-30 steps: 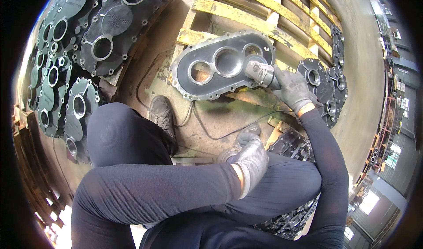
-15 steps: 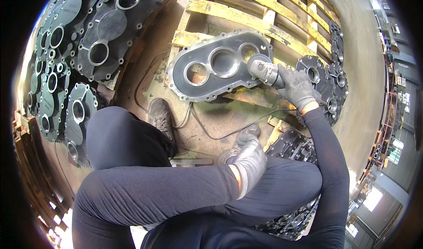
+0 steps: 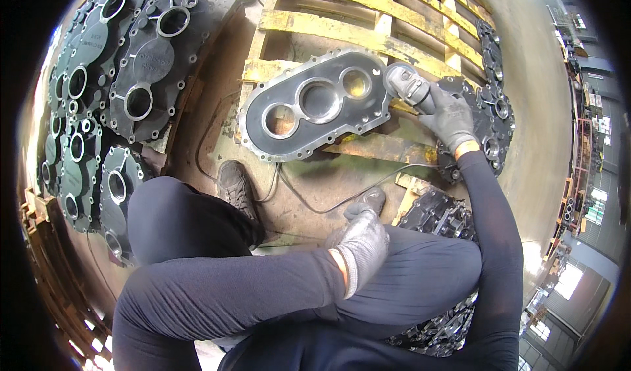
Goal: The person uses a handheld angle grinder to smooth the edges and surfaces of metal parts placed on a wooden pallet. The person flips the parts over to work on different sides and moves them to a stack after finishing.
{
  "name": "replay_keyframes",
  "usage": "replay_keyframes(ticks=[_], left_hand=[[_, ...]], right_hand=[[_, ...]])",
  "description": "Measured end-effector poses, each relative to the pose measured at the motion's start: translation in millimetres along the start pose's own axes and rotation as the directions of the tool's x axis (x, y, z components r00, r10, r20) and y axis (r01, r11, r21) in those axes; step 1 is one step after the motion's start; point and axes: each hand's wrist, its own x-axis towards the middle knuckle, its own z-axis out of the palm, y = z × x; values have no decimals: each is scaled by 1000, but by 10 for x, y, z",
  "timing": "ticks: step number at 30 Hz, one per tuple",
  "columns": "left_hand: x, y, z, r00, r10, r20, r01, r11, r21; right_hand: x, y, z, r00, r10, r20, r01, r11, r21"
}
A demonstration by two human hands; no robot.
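My gloved right hand point(image 3: 450, 118) is wrapped round a grey angle grinder point(image 3: 409, 87). Its disc lies at the far right edge of a dark metal casing cover point(image 3: 263, 118); whether they touch I cannot tell. The cover has three round openings with bright rims and a pale flange with bolt holes. It sits flat at the near edge of a yellow wooden pallet point(image 3: 315, 26). My gloved left hand point(image 3: 365, 249) rests over my bent right leg, close to a shoe point(image 3: 369, 200). Its fingers are mostly hidden beneath it.
Similar dark covers point(image 3: 146, 65) are stacked at the left. More castings point(image 3: 496, 118) lie right of the grinder, with dark metal parts point(image 3: 437, 213) beside my right leg. A black cable point(image 3: 315, 210) trails over the floor before my feet.
The grinder in my right hand has shifted right and away along the cover, from beside the rightmost opening to the outer edge. My left hand stays at my leg; the whole view has shifted slightly.
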Motion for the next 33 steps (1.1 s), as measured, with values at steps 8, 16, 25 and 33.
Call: replay_keyframes(ticks=[8,16,25,33], left_hand=[[45,93,159,993,-40,-110,49,995,88],[-31,38,-34,1000,-14,-13,13,997,-76],[-205,-65,-235,991,-55,-121,52,998,-27],[-299,-32,-236,982,-86,-168,106,988,110]], right_hand=[[-52,-369,-224,947,165,277,-304,740,600],[202,-601,-14,933,139,332,-355,511,783],[358,-761,26,882,142,450,-470,342,813],[19,-897,16,755,208,622,-629,-37,776]])
